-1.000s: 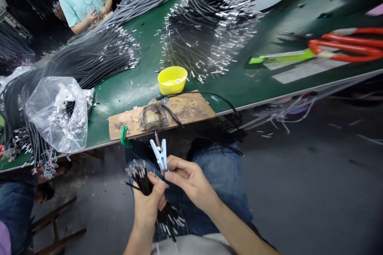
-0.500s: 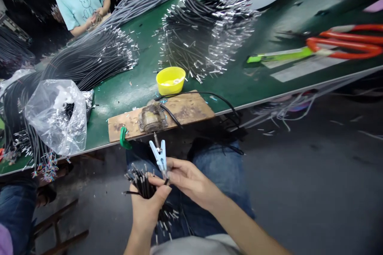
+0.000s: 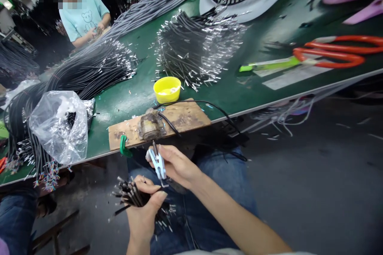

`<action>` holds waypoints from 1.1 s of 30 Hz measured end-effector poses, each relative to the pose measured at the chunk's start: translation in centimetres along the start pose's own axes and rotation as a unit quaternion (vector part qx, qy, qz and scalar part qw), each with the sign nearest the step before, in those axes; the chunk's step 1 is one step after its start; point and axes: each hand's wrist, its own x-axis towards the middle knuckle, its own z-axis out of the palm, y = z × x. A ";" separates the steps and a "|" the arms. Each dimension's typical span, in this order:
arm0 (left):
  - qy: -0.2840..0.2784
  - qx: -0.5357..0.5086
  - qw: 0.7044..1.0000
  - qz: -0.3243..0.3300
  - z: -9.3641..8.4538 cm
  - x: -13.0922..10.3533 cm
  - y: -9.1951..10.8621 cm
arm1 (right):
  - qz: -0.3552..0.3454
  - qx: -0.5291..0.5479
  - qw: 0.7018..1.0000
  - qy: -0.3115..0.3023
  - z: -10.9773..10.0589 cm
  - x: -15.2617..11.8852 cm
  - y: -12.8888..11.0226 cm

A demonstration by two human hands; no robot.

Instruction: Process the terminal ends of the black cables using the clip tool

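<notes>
1) Over the blue jeans [image 3: 221, 173], the left hand [image 3: 142, 211] has its fingers wrapped snugly round a bunch of short black cables [image 3: 128, 193], silvery tips poking out both ends
2) Just beside it, the right hand [image 3: 178, 165] has its fingers closed round a light-blue clothes peg [image 3: 158, 164]; a small bent metal tip [image 3: 164, 185] sticks out below, right near the left thumb
3) The peg's top end sits at a metal shaft [image 3: 154, 147] from a grubby round lump [image 3: 151, 126], which is on a wooden board [image 3: 191, 118] at the edge of the green worktop [image 3: 263, 20]; a green clamp [image 3: 123, 146] is on the board too
4) Behind the board, a yellow cup [image 3: 167, 92]; past that, a big heap of black cables [image 3: 194, 48]; orange-handled scissors [image 3: 338, 60] off to the right
</notes>
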 end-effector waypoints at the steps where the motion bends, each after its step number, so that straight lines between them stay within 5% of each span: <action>1: 0.001 -0.002 1.000 0.001 0.2 0.2 0.0 | -0.006 0.002 1.000 0.008 0.1 0.1 0.1; 10: -0.026 -0.021 0.999 -0.011 0.0 0.5 -0.2 | 0.043 0.029 0.998 0.024 -1.6 -0.2 1.8; 14: -0.011 -0.030 0.999 -0.020 -0.4 -0.1 -0.8 | 0.022 -0.072 0.996 0.047 -3.7 -1.8 3.5; 20: 0.050 -0.045 0.995 -0.078 -0.5 -0.4 -3.2 | 0.008 -0.320 0.941 -0.106 -3.4 -6.3 7.0; 23: 0.044 -0.068 0.990 -0.113 -0.8 0.1 -4.1 | 0.015 -0.310 0.949 -0.049 -3.3 -7.7 9.3; 27: 0.032 -0.088 0.989 -0.111 -1.4 0.2 -4.1 | 0.112 -0.158 0.981 0.001 -4.3 -8.6 12.2; 30: 0.064 -0.086 0.991 -0.084 -1.2 -0.2 -3.9 | 0.144 -0.039 0.977 0.154 -4.0 -8.5 13.0; 33: 0.113 -0.073 0.989 -0.058 -0.3 -0.8 -4.6 | 0.176 0.080 0.929 0.314 -2.8 -7.8 12.5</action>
